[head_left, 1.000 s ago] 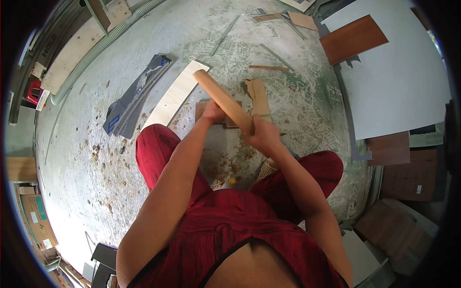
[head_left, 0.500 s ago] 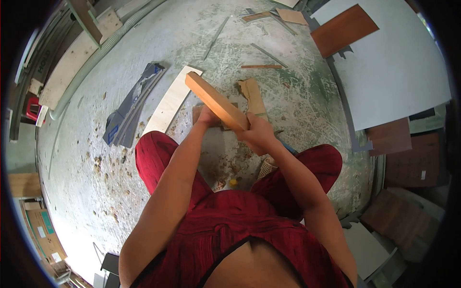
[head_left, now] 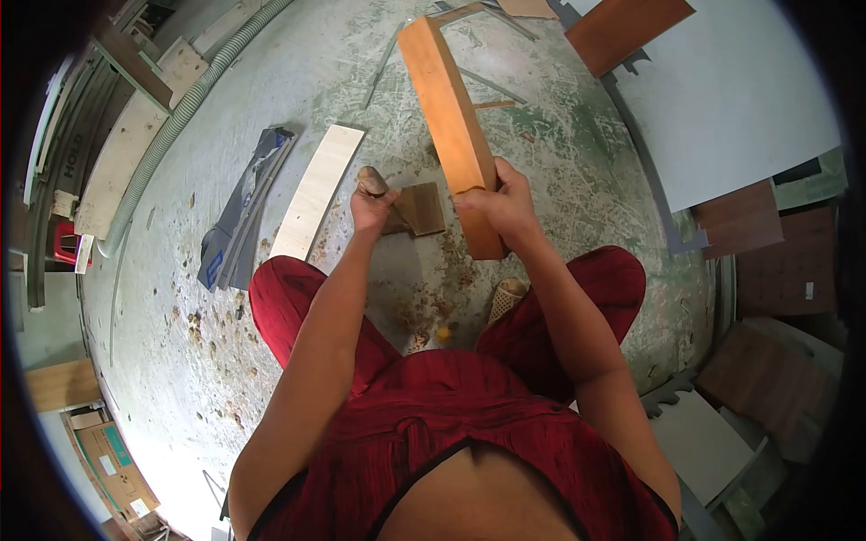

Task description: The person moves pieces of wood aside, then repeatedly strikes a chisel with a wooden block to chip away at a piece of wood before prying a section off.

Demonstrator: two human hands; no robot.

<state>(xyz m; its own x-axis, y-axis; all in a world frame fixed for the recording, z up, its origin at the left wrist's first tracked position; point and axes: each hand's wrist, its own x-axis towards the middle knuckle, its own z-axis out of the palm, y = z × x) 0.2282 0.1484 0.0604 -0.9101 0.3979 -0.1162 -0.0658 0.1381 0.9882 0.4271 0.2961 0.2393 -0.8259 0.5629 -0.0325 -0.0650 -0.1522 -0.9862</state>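
Observation:
My right hand (head_left: 502,209) grips the lower end of a thick orange-brown wooden plank (head_left: 444,126). The plank is raised in front of me, leaning with its far end up and to the left. My left hand (head_left: 370,213) is closed around a brown piece with a rounded end (head_left: 371,180) that sticks out above the fingers; its kind I cannot tell. Just right of that hand, a flat brown block (head_left: 421,209) lies on the floor between my knees. Both hands are apart from each other.
Left of my hands a pale wooden strip (head_left: 317,194) lies on the scuffed floor, beside grey wrapped strips (head_left: 244,212). A large white panel (head_left: 731,108) with a brown board (head_left: 627,34) lies at the right. A ribbed hose (head_left: 180,108) runs along the left.
The plank has swung more upright and moved right, held by my right hand alone. My left hand has come out from behind it and shows a brown piece in its grip.

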